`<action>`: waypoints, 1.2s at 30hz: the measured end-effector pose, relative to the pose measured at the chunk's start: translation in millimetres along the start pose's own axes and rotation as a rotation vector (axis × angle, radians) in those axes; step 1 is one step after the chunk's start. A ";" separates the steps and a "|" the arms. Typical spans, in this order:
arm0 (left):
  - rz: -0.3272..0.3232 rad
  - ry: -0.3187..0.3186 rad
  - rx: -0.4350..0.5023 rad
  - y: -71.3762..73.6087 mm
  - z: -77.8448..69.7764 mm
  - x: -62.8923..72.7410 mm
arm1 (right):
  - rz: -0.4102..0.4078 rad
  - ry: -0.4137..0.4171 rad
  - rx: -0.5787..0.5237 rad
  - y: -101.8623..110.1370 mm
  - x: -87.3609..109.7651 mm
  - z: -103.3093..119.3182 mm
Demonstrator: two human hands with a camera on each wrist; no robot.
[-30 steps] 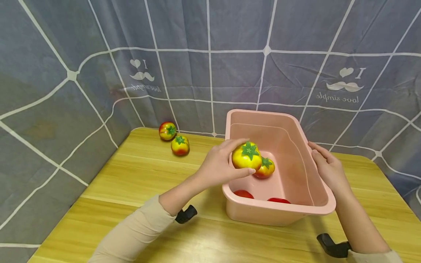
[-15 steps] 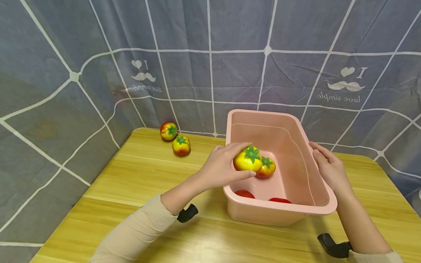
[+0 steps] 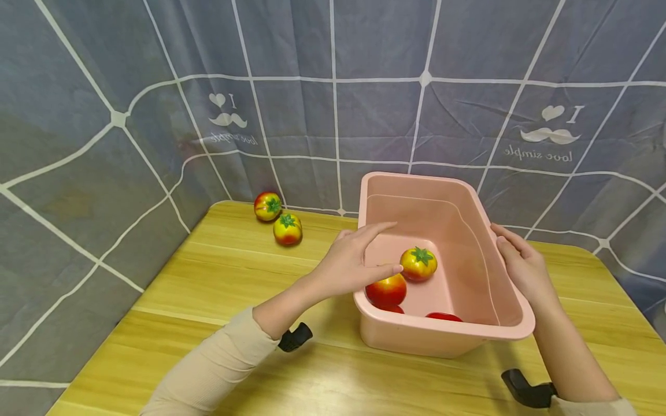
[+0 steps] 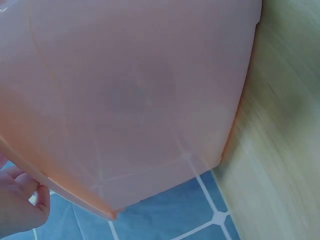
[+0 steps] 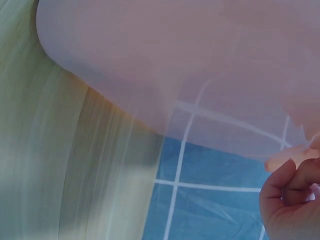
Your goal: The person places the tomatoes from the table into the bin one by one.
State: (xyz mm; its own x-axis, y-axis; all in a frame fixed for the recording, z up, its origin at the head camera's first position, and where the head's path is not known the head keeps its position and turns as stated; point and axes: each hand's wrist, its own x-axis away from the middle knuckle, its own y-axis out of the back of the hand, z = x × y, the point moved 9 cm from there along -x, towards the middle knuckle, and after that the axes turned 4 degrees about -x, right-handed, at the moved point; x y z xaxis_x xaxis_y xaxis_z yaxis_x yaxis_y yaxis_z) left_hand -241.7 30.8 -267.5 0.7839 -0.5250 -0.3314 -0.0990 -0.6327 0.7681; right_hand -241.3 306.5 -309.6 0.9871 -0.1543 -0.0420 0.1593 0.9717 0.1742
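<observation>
A pink plastic tub (image 3: pixel 442 329) stands on the table with shiny toy tomatoes in it. My left hand (image 3: pixel 354 260) reaches over the tub's left rim, thumb and fingers spread apart with nothing between them. Just under its thumb is a red-and-yellow tomato (image 3: pixel 387 292). Another tomato (image 3: pixel 418 264), green leaf up, sits on the tub floor. Two red pieces near the front wall are mostly hidden by it. My right hand (image 3: pixel 525 268) holds the tub's right rim; in the right wrist view its curled fingers (image 5: pixel 292 195) are at the tub's edge.
Two more toy tomatoes, one nearer (image 3: pixel 288 230) and one behind it (image 3: pixel 267 207), rest on the wooden table (image 3: pixel 224 289) at the back left. A grey curtain (image 3: pixel 291 115) with white lines hangs right behind the table and along its left side.
My left hand has let go of the tomato it held. That tomato has dropped into the tub towards the front left and turned red side into view. My right hand stays on the rim.
</observation>
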 end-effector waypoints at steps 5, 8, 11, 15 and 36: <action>-0.085 0.047 0.154 10.0 15.8 4.8 | 0.000 -0.018 -0.044 0.7 -0.2 -2.3; -0.167 0.062 0.203 21.2 30.4 8.0 | -0.001 -0.026 -0.057 1.0 -0.1 -1.5; -0.233 0.086 0.249 32.7 48.5 11.7 | -0.006 -0.026 -0.063 1.2 0.6 0.6; -0.290 0.137 0.279 48.1 75.2 21.2 | -0.012 -0.024 -0.023 0.0 1.4 1.7; -0.496 0.327 0.147 100.1 186.1 69.7 | -0.007 -0.006 -0.046 -0.2 1.7 -2.3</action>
State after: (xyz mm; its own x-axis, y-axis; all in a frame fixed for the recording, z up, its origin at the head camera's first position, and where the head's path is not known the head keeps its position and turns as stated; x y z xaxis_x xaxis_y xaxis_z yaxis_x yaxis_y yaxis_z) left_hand -311.0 -175.1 -315.8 0.9033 0.0399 -0.4271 0.2613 -0.8409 0.4740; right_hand -239.7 306.4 -312.0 0.9861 -0.1623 -0.0369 0.1657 0.9778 0.1282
